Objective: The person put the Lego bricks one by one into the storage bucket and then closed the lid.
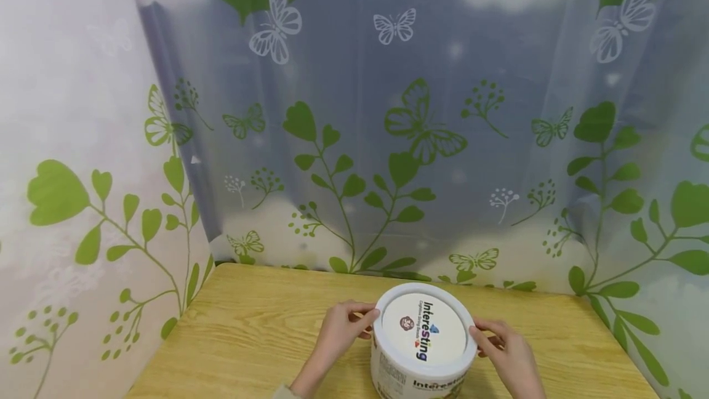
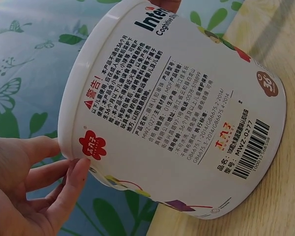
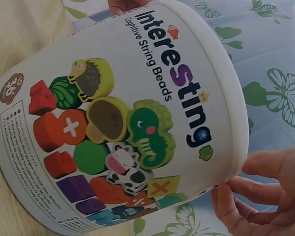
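Note:
A round white tub [image 1: 390,377] stands upright on the wooden table, its white lid [image 1: 447,331] in place and printed "Interesting". My left hand [image 1: 339,328] pinches the lid's rim on the left side, thumb on top and fingers below the edge. On the opposite side, my right hand [image 1: 508,353] pinches the rim in the same way. Small Chinese print, a barcode and a red flower logo cover the tub wall [image 2: 187,118] in the left wrist view. The right wrist view shows the tub's front [image 3: 123,113], with pictures of colourful string beads.
The light wooden table [image 1: 260,319] runs back to a hanging curtain [image 1: 343,159] with green leaves and butterflies. Similar patterned sheets hang at the left [image 1: 83,140] and right of the table.

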### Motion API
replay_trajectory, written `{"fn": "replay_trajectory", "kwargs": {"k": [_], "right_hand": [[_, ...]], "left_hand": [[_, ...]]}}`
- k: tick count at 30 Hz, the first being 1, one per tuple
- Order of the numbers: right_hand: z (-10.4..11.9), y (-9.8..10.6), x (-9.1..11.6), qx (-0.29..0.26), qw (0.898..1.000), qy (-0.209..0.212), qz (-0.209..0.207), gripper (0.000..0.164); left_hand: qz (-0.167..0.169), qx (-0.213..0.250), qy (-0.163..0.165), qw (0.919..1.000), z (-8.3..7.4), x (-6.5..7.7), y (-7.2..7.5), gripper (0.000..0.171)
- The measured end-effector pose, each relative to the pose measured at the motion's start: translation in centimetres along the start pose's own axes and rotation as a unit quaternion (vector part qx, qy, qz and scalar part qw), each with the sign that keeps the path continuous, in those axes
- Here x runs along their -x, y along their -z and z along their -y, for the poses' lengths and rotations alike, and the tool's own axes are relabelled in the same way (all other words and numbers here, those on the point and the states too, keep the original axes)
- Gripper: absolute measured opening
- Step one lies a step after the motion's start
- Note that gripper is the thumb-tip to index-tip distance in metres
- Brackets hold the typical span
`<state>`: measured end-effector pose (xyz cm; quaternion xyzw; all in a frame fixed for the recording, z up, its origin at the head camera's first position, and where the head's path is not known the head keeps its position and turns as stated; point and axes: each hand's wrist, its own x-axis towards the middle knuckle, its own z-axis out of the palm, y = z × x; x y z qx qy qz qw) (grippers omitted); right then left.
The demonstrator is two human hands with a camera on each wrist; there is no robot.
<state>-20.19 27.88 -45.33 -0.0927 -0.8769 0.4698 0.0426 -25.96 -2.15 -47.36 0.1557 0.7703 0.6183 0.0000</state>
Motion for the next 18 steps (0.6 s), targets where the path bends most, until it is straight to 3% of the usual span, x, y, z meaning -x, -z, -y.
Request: {"fn": "replay_trajectory", "kwargs": {"k": [12,15,18], "right_hand": [[-0.62,-0.44,-0.41,-0.022,1.000,-0.001,0.004,0.056],[-0.63,-0.43,-0.49,-0.009,1.000,0.003,0.006,0.057],[-0.68,-0.23,-0.54,0.022,1.000,0.010,0.009,0.060]], "left_hand": [[0.005,-0.012,-0.003,0.9999,0.32,-0.47,0.24,0.027],[0.004,-0.043,-0.013,0.9990,0.52,-0.50,0.27,0.028],[-0.001,-0.104,-0.037,0.9939,0.69,-0.52,0.28,0.030]]}}
